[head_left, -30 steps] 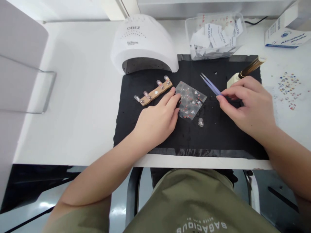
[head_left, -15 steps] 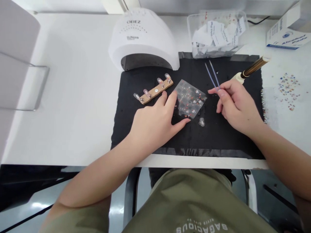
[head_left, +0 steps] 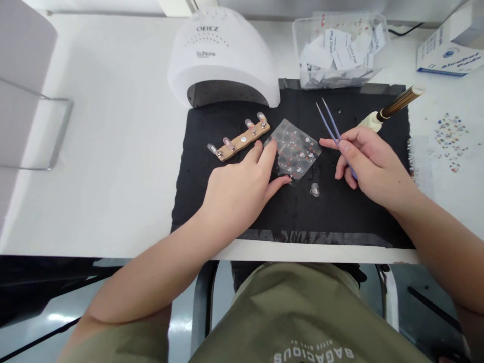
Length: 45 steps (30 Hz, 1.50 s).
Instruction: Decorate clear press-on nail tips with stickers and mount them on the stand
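From the head camera, the right hand [head_left: 372, 161] has just let the lilac tweezers [head_left: 328, 121] settle lower in its grip, their tail end now showing under the palm; thumb and fingers pinch them firmly, the tips stand slightly apart with nothing visible between them; those tips point up past the right corner of the nail sticker sheet [head_left: 298, 151], clear of it; the left hand [head_left: 238, 189] lies open, index finger and thumb on the sheet's left edge; a wooden strip of nail tips [head_left: 242, 141] rests just beyond on the black mat [head_left: 212, 201]; a small clear piece [head_left: 314, 189] sits just below the sheet.
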Each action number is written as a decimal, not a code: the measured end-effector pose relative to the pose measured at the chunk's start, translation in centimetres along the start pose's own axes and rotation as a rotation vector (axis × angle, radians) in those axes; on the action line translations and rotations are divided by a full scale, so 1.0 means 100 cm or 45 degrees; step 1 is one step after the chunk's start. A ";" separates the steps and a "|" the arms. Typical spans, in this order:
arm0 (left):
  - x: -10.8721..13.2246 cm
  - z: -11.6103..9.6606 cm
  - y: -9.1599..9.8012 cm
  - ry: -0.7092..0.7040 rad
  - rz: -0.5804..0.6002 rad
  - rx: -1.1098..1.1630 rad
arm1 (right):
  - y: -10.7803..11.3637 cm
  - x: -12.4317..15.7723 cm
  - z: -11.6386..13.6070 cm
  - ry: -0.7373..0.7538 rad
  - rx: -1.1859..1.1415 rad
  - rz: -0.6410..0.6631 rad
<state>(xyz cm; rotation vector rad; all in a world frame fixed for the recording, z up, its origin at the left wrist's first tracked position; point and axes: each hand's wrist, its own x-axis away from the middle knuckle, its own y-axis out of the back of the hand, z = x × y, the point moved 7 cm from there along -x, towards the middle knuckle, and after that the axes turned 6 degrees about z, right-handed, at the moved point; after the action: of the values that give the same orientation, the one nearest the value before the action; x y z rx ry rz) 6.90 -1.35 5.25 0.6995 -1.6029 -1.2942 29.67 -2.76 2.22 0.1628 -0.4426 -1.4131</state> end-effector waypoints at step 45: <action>0.020 0.011 0.023 -0.614 -0.965 0.996 | 0.009 0.009 0.024 0.443 -0.659 -0.218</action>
<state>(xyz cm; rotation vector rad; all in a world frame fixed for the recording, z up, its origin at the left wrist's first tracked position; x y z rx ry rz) 5.32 -1.94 8.03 1.6953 -2.4062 -1.3901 29.67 -3.15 4.89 0.0230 0.2330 -1.5836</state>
